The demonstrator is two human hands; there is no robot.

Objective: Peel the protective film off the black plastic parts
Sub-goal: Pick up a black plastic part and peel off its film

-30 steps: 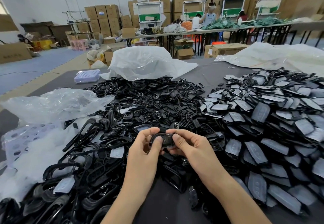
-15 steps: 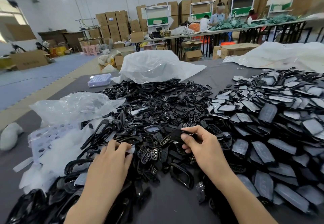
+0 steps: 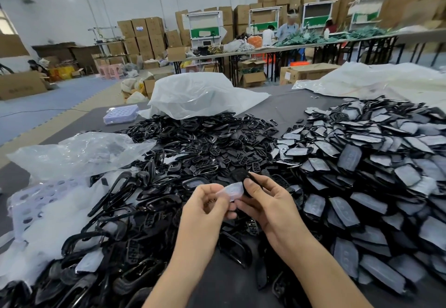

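At the centre, the right hand (image 3: 268, 202) grips a small black part (image 3: 238, 175) while the left hand (image 3: 205, 205) pinches a pale film (image 3: 231, 190) touching it, above a dark table (image 3: 229, 288), with a heap of bare parts (image 3: 193, 143) at 12 o'clock and a heap of film-covered parts (image 3: 362, 163) at 3 o'clock.

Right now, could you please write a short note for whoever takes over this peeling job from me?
Left hand: its grip pinches the translucent protective film, which seems partly peeled.
Right hand: holds the small black plastic part above the table.
Done: heap of mostly bare black parts in the middle.
Left: finish this peel, then work through the large heap of film-covered black parts on the right.
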